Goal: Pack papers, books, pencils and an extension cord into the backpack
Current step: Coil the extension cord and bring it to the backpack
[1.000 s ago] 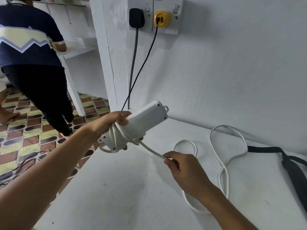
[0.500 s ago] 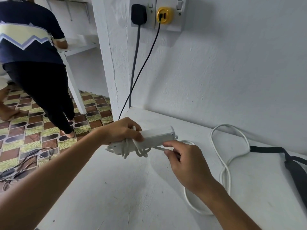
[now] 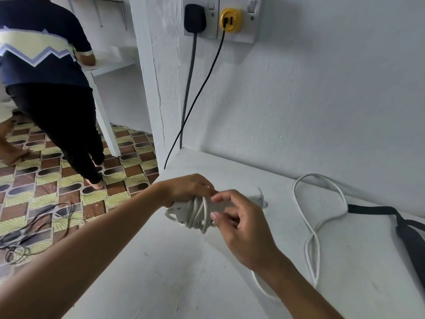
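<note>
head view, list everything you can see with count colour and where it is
extension cord: 1, white, power strip held over the table, cable partly wound round it, the rest looped on the table to the right
table: 1, white, against the wall, under the hands
strap: 1, black, on the table at the right edge
wall socket plate: 1 double, white, on the wall at the top
black plug: 1, in the left socket, grey cable hanging down
yellow plug: 1, in the right socket, black cable hanging down
loose cables: a tangle, dark, on the patterned floor at left
other person: 1, navy top, black trousers, standing at left
left hand: grips the power strip
right hand: pinches the cable at the strip
</note>
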### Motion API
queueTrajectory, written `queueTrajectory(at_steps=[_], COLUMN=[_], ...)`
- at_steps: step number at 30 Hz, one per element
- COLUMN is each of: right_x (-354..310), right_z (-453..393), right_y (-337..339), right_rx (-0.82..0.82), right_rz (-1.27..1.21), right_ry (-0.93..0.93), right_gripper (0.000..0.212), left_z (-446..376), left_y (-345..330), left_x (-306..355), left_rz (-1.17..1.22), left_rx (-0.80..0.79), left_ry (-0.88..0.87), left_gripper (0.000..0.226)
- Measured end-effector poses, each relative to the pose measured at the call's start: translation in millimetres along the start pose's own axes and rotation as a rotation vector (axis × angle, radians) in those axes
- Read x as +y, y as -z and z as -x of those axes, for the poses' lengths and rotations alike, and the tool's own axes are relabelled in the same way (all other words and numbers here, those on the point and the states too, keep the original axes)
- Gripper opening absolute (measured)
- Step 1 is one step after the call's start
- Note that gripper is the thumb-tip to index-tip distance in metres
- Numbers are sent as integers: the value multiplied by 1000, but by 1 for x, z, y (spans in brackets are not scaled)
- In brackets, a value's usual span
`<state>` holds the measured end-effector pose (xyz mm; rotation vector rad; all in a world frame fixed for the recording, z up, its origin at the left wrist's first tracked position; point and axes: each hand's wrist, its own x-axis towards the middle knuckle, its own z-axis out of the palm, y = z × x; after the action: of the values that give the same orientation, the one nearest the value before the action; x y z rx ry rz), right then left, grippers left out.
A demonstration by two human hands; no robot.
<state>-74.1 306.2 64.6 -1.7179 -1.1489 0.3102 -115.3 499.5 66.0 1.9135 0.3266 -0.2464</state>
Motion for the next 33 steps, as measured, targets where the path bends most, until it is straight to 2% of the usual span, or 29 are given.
queueTrajectory(at_steps=[2, 4, 6, 9, 13, 16, 20, 24, 27, 30, 33], right_x=[1, -1, -6, -13, -16, -20, -27, -39, -51, -52, -48], right_z=[-2, 0, 4, 10, 12, 12, 12, 18, 27, 29, 22], right_y=[5, 10, 12, 14, 20, 27, 44, 38, 34, 38, 41], right_rx=[2, -45, -129, -234, -251, -198, -117, -165, -189, -156, -74], right_rz=[-16, -7, 21, 63, 102, 97, -47, -119, -192, -232, -280], right_ry=[-22, -79, -169, -313, -360, -307, -296, -257, -208, -171, -174], right_gripper=[13, 17, 24, 43, 33, 26, 18, 16, 15, 16, 16], left_z=[-1, -4, -4, -3, 0, -1, 1, -3, 2, 5, 0], left_y=[-5, -7, -4, 4, 14, 17, 13, 3, -4, -15, -28], left_x=[0, 2, 7, 11, 12, 5, -5, -6, -11, -12, -19], left_rz=[-126, -298, -395, -496, -612, -584, -373, -150, 243, 586, 709], left_rx=[-65, -60, 18, 206, 359, 309, 183, 145, 153, 78, 24], left_ry=[-22, -68, -88, -146, -187, -153, -153, -166, -49, 73, 123], left_gripper=[52, 43, 29, 32, 37, 34, 42, 30, 30, 34, 45])
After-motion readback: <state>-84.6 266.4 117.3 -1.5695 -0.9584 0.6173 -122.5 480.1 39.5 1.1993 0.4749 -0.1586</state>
